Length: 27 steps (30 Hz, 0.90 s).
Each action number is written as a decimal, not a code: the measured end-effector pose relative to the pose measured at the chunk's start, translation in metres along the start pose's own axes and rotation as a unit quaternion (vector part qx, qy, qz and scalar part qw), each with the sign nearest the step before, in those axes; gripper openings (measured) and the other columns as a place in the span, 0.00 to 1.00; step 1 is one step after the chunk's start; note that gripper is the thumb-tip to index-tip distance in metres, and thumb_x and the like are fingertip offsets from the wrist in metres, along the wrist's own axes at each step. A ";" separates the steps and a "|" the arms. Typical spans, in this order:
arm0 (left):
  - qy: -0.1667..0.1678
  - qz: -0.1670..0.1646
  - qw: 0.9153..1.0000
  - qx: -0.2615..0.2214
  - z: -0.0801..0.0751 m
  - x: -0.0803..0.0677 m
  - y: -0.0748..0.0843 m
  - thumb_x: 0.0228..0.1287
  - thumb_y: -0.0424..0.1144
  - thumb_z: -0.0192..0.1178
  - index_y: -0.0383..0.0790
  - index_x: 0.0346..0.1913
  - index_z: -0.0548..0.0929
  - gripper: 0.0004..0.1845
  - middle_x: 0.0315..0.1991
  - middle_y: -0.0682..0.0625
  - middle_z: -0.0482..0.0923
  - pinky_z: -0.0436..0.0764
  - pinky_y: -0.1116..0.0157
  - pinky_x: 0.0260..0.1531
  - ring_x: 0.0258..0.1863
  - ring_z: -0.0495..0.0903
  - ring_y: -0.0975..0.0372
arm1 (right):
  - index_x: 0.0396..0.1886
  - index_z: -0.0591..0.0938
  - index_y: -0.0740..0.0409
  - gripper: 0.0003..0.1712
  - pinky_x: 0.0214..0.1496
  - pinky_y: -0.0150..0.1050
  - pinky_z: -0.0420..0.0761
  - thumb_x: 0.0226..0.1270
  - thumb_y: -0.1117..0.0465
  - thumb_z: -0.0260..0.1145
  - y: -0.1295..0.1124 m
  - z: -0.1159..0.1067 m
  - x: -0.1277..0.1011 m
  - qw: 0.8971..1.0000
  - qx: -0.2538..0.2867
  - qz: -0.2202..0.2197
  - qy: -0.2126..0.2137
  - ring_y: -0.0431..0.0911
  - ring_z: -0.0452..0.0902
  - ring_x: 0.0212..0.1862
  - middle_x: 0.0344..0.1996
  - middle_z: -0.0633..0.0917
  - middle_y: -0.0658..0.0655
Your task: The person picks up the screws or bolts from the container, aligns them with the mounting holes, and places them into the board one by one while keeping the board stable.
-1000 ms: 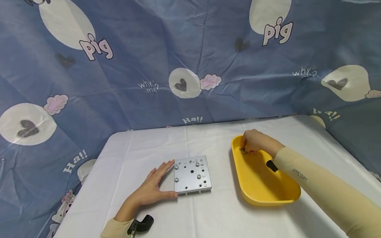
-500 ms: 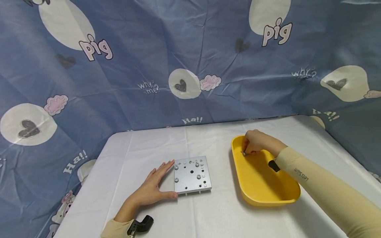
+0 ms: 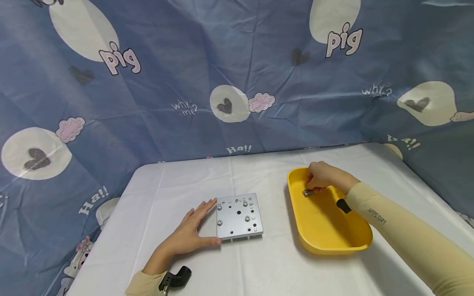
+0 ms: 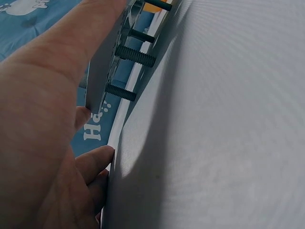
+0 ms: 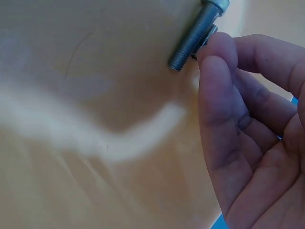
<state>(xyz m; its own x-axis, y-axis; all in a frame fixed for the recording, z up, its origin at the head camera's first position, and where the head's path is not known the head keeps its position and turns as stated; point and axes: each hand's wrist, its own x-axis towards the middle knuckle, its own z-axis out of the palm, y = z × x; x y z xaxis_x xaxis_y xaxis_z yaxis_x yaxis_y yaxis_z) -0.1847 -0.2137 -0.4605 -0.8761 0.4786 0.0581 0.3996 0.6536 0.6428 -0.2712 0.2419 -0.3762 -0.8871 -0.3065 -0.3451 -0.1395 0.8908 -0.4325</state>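
My left hand (image 3: 190,232) lies beside a silver metal plate (image 3: 233,225), its fingers spread and straight. Thumb and index finger touch the plate's left corners. Several socket-head bolts stand in the plate, and the left wrist view shows threaded bolt shanks (image 4: 136,56) sticking out underneath. Inside a yellow tray (image 3: 326,251), toward its far end, my right hand (image 3: 321,176) has thumb and index finger pinched together on a thin screw (image 5: 213,32), mostly hidden by the fingertips. A thicker socket-head bolt (image 5: 195,38) lies right alongside that screw.
A white cloth (image 3: 266,263) covers the table under plate and tray. Behind the table hangs a blue printed curtain (image 3: 166,74). The tray's raised walls surround the right hand, and the right sleeve (image 3: 392,230) crosses over its right rim.
My right hand has shifted slightly right within the tray, and the metal pieces at its fingertips have moved toward the near side and turned. The left hand and the plate stay in place.
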 end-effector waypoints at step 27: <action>0.001 0.000 1.000 0.001 -0.001 0.000 0.000 0.50 0.61 0.83 0.51 0.88 0.57 0.65 0.86 0.39 0.56 0.42 0.30 0.83 0.86 0.52 0.38 | 0.17 0.80 0.57 0.18 0.30 0.33 0.68 0.63 0.67 0.77 -0.009 0.015 -0.007 0.988 -0.090 -0.046 0.117 0.42 0.64 0.22 0.14 0.69 0.46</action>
<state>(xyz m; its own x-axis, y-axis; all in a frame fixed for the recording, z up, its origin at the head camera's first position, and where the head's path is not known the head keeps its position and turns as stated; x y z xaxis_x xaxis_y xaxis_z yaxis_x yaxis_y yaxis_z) -0.1849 -0.2141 -0.4594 -0.8766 0.4775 0.0594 0.4000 0.6545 0.6416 -0.2568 0.2311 -0.3826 -0.9415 -0.3220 -0.0991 -0.2822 0.9145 -0.2900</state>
